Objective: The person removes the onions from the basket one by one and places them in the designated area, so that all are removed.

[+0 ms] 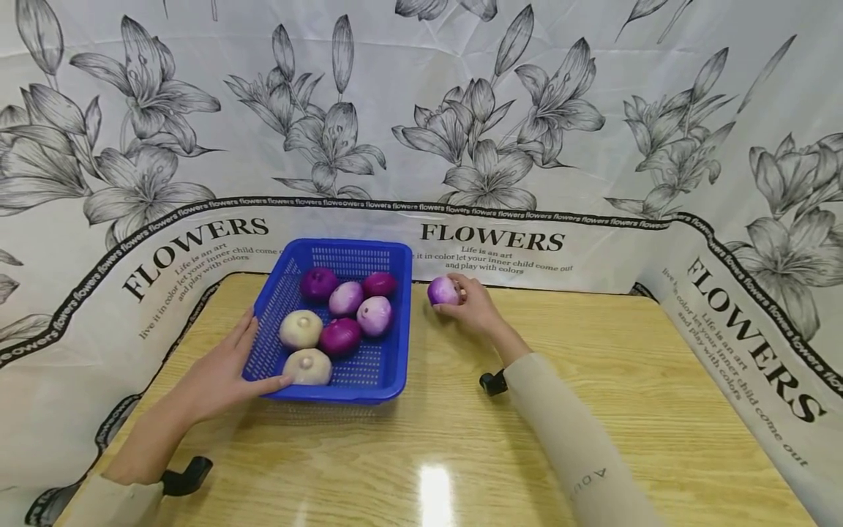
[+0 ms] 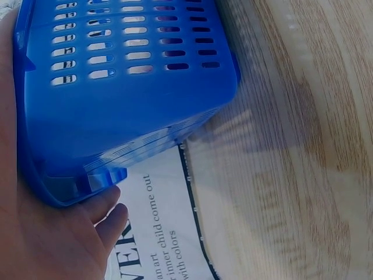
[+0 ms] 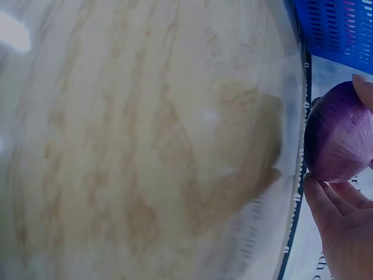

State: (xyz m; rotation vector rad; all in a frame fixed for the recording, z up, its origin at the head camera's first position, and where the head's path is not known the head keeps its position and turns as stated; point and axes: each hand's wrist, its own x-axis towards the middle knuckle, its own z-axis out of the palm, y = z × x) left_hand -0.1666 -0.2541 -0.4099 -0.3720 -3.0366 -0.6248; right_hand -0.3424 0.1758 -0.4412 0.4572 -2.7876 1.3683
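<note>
A blue slotted plastic basket (image 1: 404,315) stands at the left of the table, holding several purple onions (image 1: 340,337) and two white onions (image 1: 301,329). My left hand (image 1: 220,377) grips its front left corner, thumb over the front rim and fingers along the left side; the left wrist view shows fingertips (image 2: 111,224) by the rim. To the right of the basket, near the table's back edge, my right hand (image 1: 476,306) pinches a purple onion (image 1: 443,291) between thumb and fingers. In the right wrist view this onion (image 3: 338,137) is partly covered by the hand.
Behind the wooden table (image 1: 593,410) hangs a white cloth (image 1: 369,227) with printed flowers and lettering, which also runs along both sides. A black wrist strap piece (image 1: 187,477) juts from the left wrist, another (image 1: 492,383) from the right.
</note>
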